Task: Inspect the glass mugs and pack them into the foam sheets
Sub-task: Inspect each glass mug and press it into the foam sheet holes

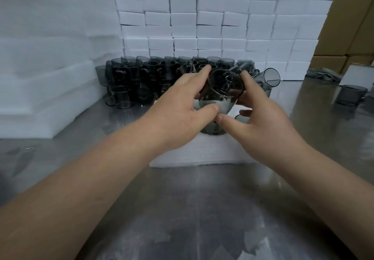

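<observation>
A smoky grey glass mug (224, 86) is held tilted, its round mouth turned toward me, above a white foam sheet (194, 154) lying on the steel table. My left hand (188, 106) grips its left side, index finger along the rim and thumb under it. My right hand (261, 118) holds the right side, fingers curled round the wall. A second grey mug (212, 131) stands on the foam sheet just beneath my thumbs, mostly hidden by them.
Several grey mugs (141, 81) are stacked at the back of the steel table (182, 209); one (270, 77) lies tipped to the right. Wrapped white foam packs (212, 21) form a wall behind. Foam sheet stacks (40, 77) fill the left. A lone mug (351, 97) stands far right.
</observation>
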A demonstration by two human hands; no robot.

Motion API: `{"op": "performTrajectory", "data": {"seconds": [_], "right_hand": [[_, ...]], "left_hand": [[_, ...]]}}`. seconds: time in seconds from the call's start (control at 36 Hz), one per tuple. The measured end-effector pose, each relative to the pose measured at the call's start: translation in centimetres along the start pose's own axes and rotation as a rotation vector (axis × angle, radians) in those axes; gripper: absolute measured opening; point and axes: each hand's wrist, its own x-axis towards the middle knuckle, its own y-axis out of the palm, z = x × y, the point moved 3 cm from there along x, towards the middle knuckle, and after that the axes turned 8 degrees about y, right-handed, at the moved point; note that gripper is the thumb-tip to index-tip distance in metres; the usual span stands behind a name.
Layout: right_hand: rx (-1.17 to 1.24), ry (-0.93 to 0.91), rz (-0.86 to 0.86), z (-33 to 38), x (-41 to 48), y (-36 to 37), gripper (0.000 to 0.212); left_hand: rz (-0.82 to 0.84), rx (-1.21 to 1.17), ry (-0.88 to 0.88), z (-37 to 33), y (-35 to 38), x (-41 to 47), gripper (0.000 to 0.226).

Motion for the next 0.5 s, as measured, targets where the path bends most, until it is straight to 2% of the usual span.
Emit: {"op": "performTrajectory", "data": {"seconds": [0.25, 0.39, 0.5], "right_hand": [[0.031, 0.01, -0.147, -0.2, 0.4, -1.0, 0.075], [0.079, 0.069, -0.268, -1.3, 1.5, -2.6, 0.066], [0.173, 0.162, -0.316, -2.3, 2.4, -3.5, 0.067]], "left_hand": [[0.058, -0.005, 0.004, -0.6, -0.1, -0.1, 0.069], [0.166, 0.373, -0.077, 0.4, -0.2, -0.1, 0.066], [0.307, 0.488, -0.127, 0.8, 0.5, -0.4, 0.056]]}}
